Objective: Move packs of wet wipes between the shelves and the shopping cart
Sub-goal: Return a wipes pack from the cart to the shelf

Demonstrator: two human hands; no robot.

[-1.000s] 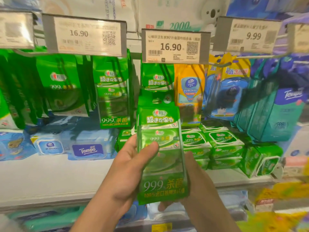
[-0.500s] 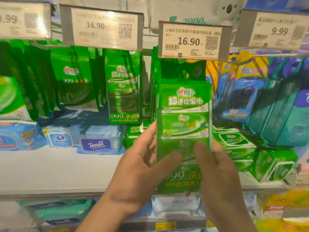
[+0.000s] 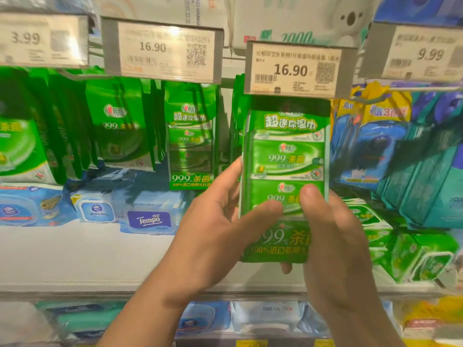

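Observation:
Both of my hands hold a tall green pack of wet wipes (image 3: 288,156) upright in front of the shelf. My left hand (image 3: 213,236) grips its left edge, thumb across the front. My right hand (image 3: 333,241) grips its lower right side, thumb on the front. The top of the pack sits just under a 16.90 price tag (image 3: 298,68), in front of the row of hanging green packs (image 3: 238,121). The shopping cart is not in view.
More green packs (image 3: 190,136) hang on hooks to the left. Blue Tempo wipes (image 3: 150,219) lie on the white shelf (image 3: 75,256). Small green packs (image 3: 421,256) are stacked at the right, with blue and teal packs (image 3: 400,156) hanging above. A lower shelf holds more packs.
The green pack has risen and moved toward the hook under the 16.90 tag. My right hand came round from behind the pack to grip its front.

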